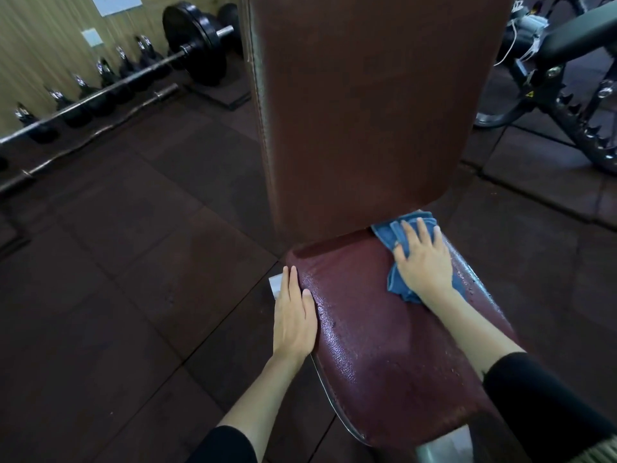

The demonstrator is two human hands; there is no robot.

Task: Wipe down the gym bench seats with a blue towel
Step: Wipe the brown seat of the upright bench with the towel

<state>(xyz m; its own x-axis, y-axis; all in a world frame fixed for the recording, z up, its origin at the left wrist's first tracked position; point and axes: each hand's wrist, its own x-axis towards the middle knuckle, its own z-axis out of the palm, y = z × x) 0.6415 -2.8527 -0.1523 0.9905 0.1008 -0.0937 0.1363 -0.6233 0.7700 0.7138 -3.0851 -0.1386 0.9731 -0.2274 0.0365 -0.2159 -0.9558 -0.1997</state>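
Pressing the bunched blue towel [387,233] flat-fingered into the far corner of the seat [384,345], the right hand [425,262] may leave wet streaks, while the left hand [293,315] rests open and empty on the edge.

The right hand [423,259] presses a blue towel [400,228] flat on the far right corner of the seat [384,345], fingers straight, just below the backrest [367,111]; the left hand [293,315] rests open on the seat's left edge, beside a white scrap [275,285] on the floor [133,262]; the seat glistens with droplets; a barbell [187,51] and dumbbells [80,85] lie along the wall on the left; another bench [574,38] stands at far right.
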